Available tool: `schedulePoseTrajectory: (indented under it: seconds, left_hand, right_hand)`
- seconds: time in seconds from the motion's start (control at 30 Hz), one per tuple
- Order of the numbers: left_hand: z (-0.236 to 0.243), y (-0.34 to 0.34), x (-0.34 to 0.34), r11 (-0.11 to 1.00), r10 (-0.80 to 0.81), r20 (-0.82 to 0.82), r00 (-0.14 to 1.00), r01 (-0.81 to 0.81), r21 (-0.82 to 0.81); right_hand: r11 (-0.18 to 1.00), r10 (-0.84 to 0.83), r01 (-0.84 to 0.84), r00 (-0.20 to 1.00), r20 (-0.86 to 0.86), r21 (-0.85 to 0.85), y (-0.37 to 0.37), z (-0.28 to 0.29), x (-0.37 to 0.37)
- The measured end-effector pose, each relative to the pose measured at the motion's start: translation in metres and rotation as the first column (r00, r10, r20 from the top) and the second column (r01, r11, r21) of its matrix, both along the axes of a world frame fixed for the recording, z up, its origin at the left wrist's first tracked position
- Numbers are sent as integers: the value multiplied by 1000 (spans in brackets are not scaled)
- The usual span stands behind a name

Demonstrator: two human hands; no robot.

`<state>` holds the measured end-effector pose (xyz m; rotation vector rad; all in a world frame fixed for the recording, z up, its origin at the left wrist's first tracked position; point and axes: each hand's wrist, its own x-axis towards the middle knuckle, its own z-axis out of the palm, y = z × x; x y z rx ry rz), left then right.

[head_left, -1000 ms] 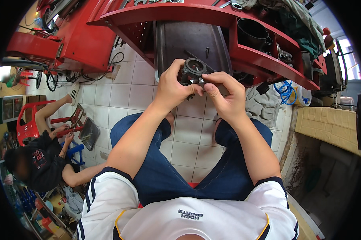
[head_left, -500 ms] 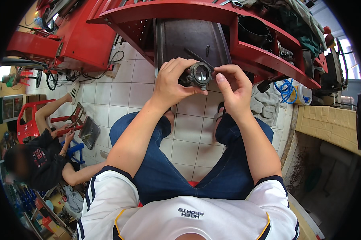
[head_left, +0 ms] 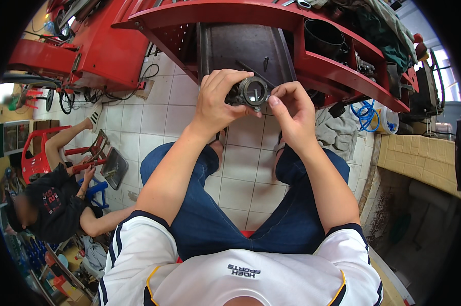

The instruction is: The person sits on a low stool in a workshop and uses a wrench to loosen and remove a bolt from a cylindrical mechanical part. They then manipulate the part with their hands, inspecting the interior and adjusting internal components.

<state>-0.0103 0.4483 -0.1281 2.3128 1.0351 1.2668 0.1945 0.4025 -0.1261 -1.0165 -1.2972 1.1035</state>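
Observation:
My left hand (head_left: 217, 99) is wrapped around a dark grey metal carburetor-like part (head_left: 246, 104), fingers over its top and thumb under it. Its round bore faces up at me, with a thin pale rod showing inside. Just to the right of it, my right hand (head_left: 296, 112) has thumb and forefinger brought together in a pinch near the part's rim. Whatever is between those fingertips, if anything, is too small to make out. Behind the part lies a dark metal tray (head_left: 235, 41), with a small bolt (head_left: 265, 64) and a thin dark bar (head_left: 251, 71) on it.
A red metal workbench (head_left: 230, 15) curves around the tray, with a black bucket (head_left: 323, 38) in its right side. Blue hose (head_left: 363, 116) and grey cloth (head_left: 337, 135) lie at right, near a cardboard box (head_left: 419, 160). Another person (head_left: 57, 204) sits at left beside a red chair (head_left: 34, 155).
The metal part and my left hand have shifted slightly left, and the part has turned a little. My right hand has drawn slightly left too, still pinched beside the rim.

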Motion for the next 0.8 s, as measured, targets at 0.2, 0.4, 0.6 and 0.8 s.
schedulePoseTrajectory:
  seconds: [0.2,0.4,0.6,0.8]
  left_hand:
    - [-12,14,-26,820,103,710,696,345,-457]
    - [0,27,-53,677,246,868,431,565,-472]
    - [4,26,-48,511,262,863,433,696,-504]
    - [3,21,-44,488,191,840,508,693,-530]
  right_hand:
    - [970,-137,165,977,161,-178,26,-21,11]
    - [982,-83,162,826,557,-93,53,-58,18]
    - [999,-31,53,745,666,-12,85,-84,-7]
    - [998,-59,32,642,764,51,100,-98,-45]
